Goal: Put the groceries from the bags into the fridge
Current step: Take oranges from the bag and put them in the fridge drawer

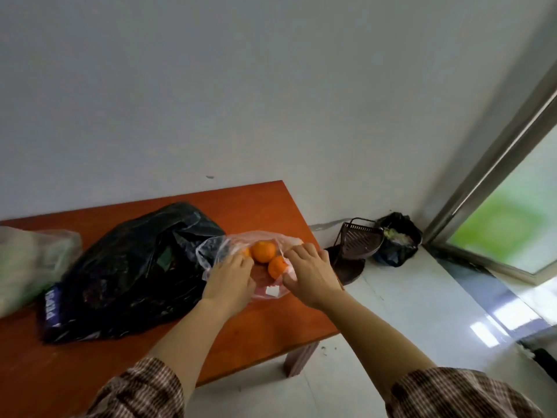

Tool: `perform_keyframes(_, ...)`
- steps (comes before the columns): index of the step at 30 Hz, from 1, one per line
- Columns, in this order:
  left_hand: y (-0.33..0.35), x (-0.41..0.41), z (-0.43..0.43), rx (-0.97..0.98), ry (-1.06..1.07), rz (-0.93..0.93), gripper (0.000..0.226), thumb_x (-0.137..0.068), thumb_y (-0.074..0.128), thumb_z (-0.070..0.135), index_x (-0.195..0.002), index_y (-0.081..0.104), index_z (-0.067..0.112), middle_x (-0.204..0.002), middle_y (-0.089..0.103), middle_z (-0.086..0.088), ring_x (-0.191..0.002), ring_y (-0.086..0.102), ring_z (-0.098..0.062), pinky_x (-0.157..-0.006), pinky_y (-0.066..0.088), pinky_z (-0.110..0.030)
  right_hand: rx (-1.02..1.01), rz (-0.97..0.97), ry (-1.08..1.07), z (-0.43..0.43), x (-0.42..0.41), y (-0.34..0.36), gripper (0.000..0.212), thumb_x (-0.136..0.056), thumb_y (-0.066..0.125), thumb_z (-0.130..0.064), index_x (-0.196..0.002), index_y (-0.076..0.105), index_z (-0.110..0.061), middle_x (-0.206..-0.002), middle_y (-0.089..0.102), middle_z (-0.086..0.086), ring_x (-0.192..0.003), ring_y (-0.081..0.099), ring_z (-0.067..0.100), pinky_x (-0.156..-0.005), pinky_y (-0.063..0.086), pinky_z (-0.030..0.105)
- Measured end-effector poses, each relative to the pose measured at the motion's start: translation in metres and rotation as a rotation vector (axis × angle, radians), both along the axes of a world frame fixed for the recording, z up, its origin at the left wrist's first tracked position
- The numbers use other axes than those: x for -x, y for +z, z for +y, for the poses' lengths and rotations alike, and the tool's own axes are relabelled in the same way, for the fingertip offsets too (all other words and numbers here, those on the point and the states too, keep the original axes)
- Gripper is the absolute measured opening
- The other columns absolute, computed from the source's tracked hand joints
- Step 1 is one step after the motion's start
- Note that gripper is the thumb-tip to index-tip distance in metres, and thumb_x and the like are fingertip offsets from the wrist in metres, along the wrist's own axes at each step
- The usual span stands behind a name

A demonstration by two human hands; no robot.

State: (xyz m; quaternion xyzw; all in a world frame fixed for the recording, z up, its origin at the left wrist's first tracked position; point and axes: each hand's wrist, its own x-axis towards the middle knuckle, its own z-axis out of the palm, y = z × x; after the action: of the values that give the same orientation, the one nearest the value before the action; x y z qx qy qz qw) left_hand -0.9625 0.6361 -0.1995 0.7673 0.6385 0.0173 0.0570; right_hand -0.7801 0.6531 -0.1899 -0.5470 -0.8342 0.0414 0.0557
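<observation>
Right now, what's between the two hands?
Head view: two oranges in the clear plastic bag, between left hand and right hand.

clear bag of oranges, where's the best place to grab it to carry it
By the loose open mouth: gather the film above the oranges from both sides, where the left hand and right hand already are. The clear bag lies slack and open, so fruit could roll out otherwise.

White, unreadable lettering on a blue package [51, 303] under the black bag [132, 267].
</observation>
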Motion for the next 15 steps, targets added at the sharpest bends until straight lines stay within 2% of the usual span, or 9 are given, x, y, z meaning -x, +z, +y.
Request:
perform_keyframes(3, -0.02, 0.009, 0.026, 0.035, -0.136, 0.117, 0.034, -0.092, 0.044, 0.022, -0.123, 0.056, 0.017, -0.133, 0.051, 0.0, -0.134, 0.037, -0.021, -0.111, 0.028, -0.044, 0.029, -0.068, 0.069, 0.028, 0.011, -0.017, 0.044, -0.096, 0.044, -0.036, -0.137, 0.043, -0.019, -0.151, 0.037, 0.001, -0.14, 0.025, 0.025, -0.109, 0.021, 0.047)
perform_keyframes(5, -0.028, 0.014, 0.043, 0.015, -0.224, 0.202, 0.027, -0.076, 0.055, 0.021, -0.098, 0.071, 0.02, -0.111, 0.066, 0.002, -0.119, 0.055, -0.02, -0.104, 0.038, -0.051, 0.054, -0.085, 0.105, 0.044, 0.017, -0.029, 0.042, -0.097, 0.045, -0.033, -0.136, 0.045, -0.017, -0.15, 0.037, 0.002, -0.141, 0.024, 0.026, -0.11, 0.019, 0.048)
perform_keyframes(7, -0.036, 0.021, 0.059, -0.01, -0.309, 0.256, 0.024, -0.063, 0.059, 0.023, -0.081, 0.074, 0.021, -0.094, 0.071, 0.003, -0.107, 0.064, -0.021, -0.095, 0.045, -0.055, 0.081, -0.091, 0.118, 0.059, 0.023, -0.042, 0.04, -0.095, 0.046, -0.03, -0.132, 0.048, -0.015, -0.146, 0.042, 0.003, -0.14, 0.027, 0.026, -0.107, 0.021, 0.047)
perform_keyframes(10, -0.056, 0.033, 0.084, -0.028, -0.424, 0.295, 0.032, -0.072, 0.057, 0.022, -0.096, 0.077, 0.015, -0.103, 0.072, 0.0, -0.111, 0.063, -0.024, -0.096, 0.046, -0.055, 0.14, -0.098, 0.078, 0.079, 0.031, -0.054, 0.041, -0.094, 0.046, -0.03, -0.133, 0.047, -0.016, -0.145, 0.042, 0.001, -0.138, 0.027, 0.025, -0.107, 0.019, 0.045)
perform_keyframes(12, -0.06, 0.037, 0.094, 0.026, -0.458, 0.331, 0.047, -0.08, 0.039, 0.023, -0.112, 0.072, 0.011, -0.119, 0.068, -0.004, -0.119, 0.058, -0.026, -0.103, 0.038, -0.053, 0.165, -0.126, 0.047, 0.088, 0.033, -0.056, 0.043, -0.094, 0.046, -0.031, -0.134, 0.046, -0.017, -0.146, 0.041, 0.0, -0.138, 0.026, 0.024, -0.106, 0.019, 0.044)
perform_keyframes(13, -0.062, 0.041, 0.101, 0.052, -0.467, 0.354, 0.05, -0.086, 0.035, 0.022, -0.127, 0.062, 0.008, -0.134, 0.058, -0.008, -0.129, 0.05, -0.028, -0.11, 0.029, -0.052, 0.184, -0.121, 0.021, 0.094, 0.035, -0.057, 0.044, -0.093, 0.046, -0.031, -0.135, 0.046, -0.017, -0.147, 0.041, 0.0, -0.139, 0.025, 0.024, -0.107, 0.019, 0.044)
perform_keyframes(15, -0.07, 0.051, 0.115, 0.077, -0.47, 0.385, 0.056, -0.097, 0.034, 0.024, -0.149, 0.026, 0.006, -0.156, 0.025, -0.012, -0.144, 0.022, -0.029, -0.118, 0.01, -0.049, 0.219, -0.103, -0.027, 0.105, 0.04, -0.06, 0.047, -0.092, 0.046, -0.032, -0.137, 0.045, -0.018, -0.148, 0.041, 0.0, -0.139, 0.025, 0.024, -0.107, 0.018, 0.044)
